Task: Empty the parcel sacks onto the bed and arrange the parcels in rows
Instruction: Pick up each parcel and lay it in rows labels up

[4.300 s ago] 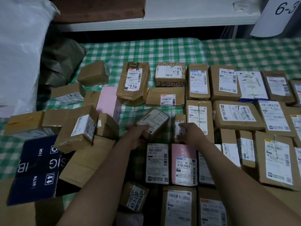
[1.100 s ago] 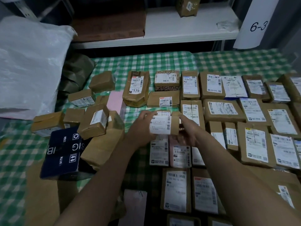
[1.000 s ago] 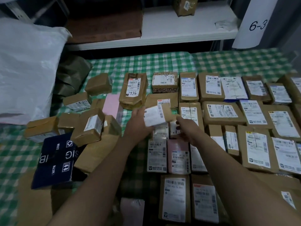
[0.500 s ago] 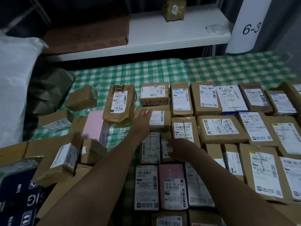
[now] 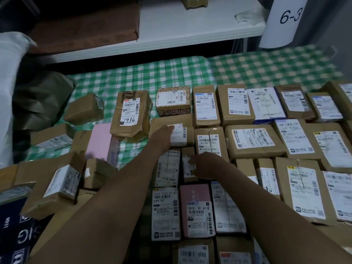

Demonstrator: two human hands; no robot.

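Note:
Labelled brown parcels lie in rows (image 5: pixel 251 140) across the right half of the green checked bed (image 5: pixel 171 73). My left hand (image 5: pixel 162 139) rests on the left end of a small brown parcel (image 5: pixel 181 135) with a white label, which sits on a flatter brown parcel in the second row. The fingers of my right hand (image 5: pixel 206 164) touch a narrow little parcel (image 5: pixel 187 164) just below it. A pink parcel (image 5: pixel 196 208) lies nearer to me between white-labelled ones.
A loose heap of unsorted boxes (image 5: pixel 57 185) with a navy box (image 5: pixel 13 239) and a pink box (image 5: pixel 100 143) fills the left. A white sack (image 5: pixel 8 86) and a dark green bag (image 5: pixel 42 100) stand at the far left. Behind the bed runs a white shelf (image 5: pixel 190 25) with a "6-3" sign (image 5: pixel 289 16).
My left hand carried the small labelled parcel up and set it down in the second row. My right hand let go of it and dropped onto the narrow parcel.

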